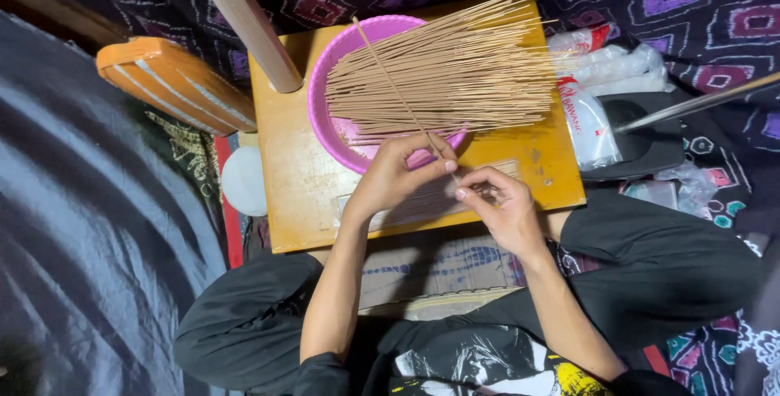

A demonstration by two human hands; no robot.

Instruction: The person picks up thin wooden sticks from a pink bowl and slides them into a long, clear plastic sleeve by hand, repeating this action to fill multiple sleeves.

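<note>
A patterned purple and black cloth [650, 6] covers the ground from twelve to three o'clock, and a grey sheet [81, 201] fills the nine o'clock side. On them sits a low wooden board [301, 193], the person's legs folded at six o'clock beneath it. A thick wooden pole [244, 18] leans in from eleven o'clock onto the board's corner, with an orange striped block [175, 83] at ten o'clock beside it. On the board's upper half rests a pink plastic bowl [329, 120], and across its rim lies a fan of thin tan sticks [455, 79], tips spreading toward three o'clock. Clear plastic bags [601, 79] and a black tray [642, 140] lie at three o'clock off the board.

The left hand [394, 177] is curled, its thumb and forefinger pinched on a single stick [402, 95] that runs up toward eleven o'clock across the fan. The right hand [504, 209], just beside it at five o'clock from the bowl, closes thumb and forefinger on the stick's lower end.

Judging by its look, the stick is very light, stiff but brittle, likely to snap if bent, and its coating may rub off. Holding it near the lower end with a light fingertip pinch seems safest.
</note>
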